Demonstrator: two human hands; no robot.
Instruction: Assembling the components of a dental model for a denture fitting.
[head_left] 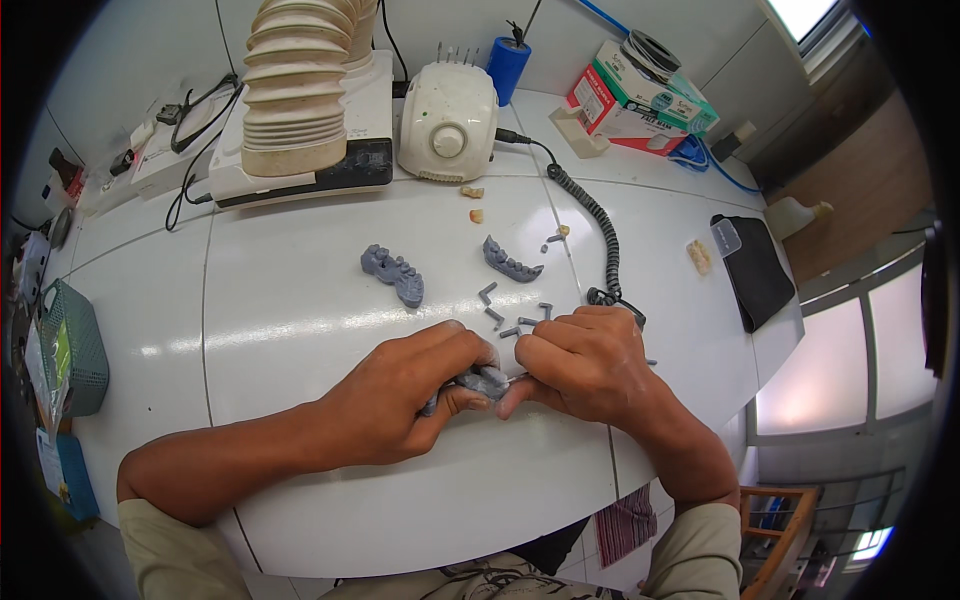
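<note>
My left hand (pixel 415 385) is closed round a grey dental model (pixel 483 381), pinching it between thumb and fingers above the white table. Just right of it, my right hand (pixel 585 365) is closed on a rotary handpiece (pixel 636 314), whose dark rear end shows behind the knuckles. A thin tip pokes out between thumb and finger and meets, or nearly meets, the model's edge. My fingers hide most of the tool. Beyond the hands lie two more grey dental models, a toothed block (pixel 393 275) and a curved arch (pixel 512 260). Several small grey bent offcuts (pixel 494 317) are scattered nearby.
A coiled cord (pixel 590 205) runs from the white control box (pixel 447 125) to the handpiece. A ribbed hose (pixel 295 95) hangs over a white unit at the back left. Boxes (pixel 640 100) stand at the back right, a black pouch (pixel 755 270) lies right, a green basket (pixel 75 345) left.
</note>
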